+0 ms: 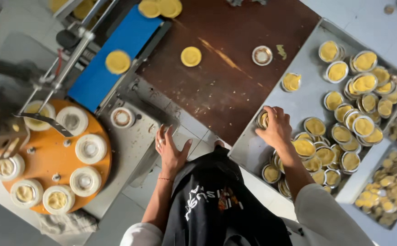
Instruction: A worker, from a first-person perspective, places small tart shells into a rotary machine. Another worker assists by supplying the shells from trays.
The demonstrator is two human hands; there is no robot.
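Top-down view. Right hand (277, 131) reaches onto metal tray (308, 98), fingers curled round a small stack of foil tart cups (262, 119) at tray's left side; grip looks closed on the stack, thumb side hidden. Left hand (171, 150) flat on the worktop (180, 125), fingers spread wide, holding nothing. Tray carries many filled foil cups w/ yellow dough (358, 91), piled toward the right and near the right forearm. Brown board (225, 77) ahead w/ one yellow dough disc (191, 56) and one empty foil cup (262, 55) lying apart. Blue conveyor belt (111, 59) upper left w/ a dough disc (117, 62) on it. Orange rotary plate (52, 159) at left w/ white round moulds (90, 149) around its edge. One more mould (122, 117) just beside the plate. Second tray of pieces (390, 187) at far right, blurry.
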